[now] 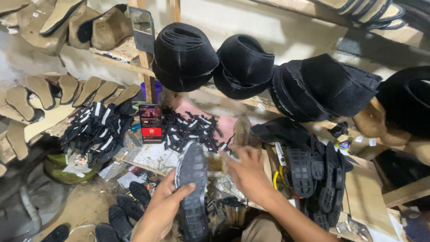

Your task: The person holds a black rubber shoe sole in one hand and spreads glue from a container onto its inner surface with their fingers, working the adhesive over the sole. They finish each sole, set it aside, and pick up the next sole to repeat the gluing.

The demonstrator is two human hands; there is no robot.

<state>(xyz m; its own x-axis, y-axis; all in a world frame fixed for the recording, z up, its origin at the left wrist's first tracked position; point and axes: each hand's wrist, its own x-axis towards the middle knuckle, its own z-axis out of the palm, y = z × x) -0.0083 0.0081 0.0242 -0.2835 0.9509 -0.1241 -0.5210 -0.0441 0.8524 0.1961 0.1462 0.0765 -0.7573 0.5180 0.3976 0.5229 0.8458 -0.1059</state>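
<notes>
The left hand (163,207) grips a black treaded rubber shoe sole (192,188), fingers curled behind it and thumb pressed across its tread, holding it upright just in front of the cluttered wooden workbench (365,197). The right hand (245,169) hovers over the sole's upper end, fingers bunched around a small blurred yellowish object (215,162) (what it is, I cannot tell), with stacked black soles (320,179) lying on the bench's right part.

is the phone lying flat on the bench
No, the phone stands upright, leaning against the wooden post behind it, screen lit and facing the camera, beyond the left hand holding the sole.
</notes>
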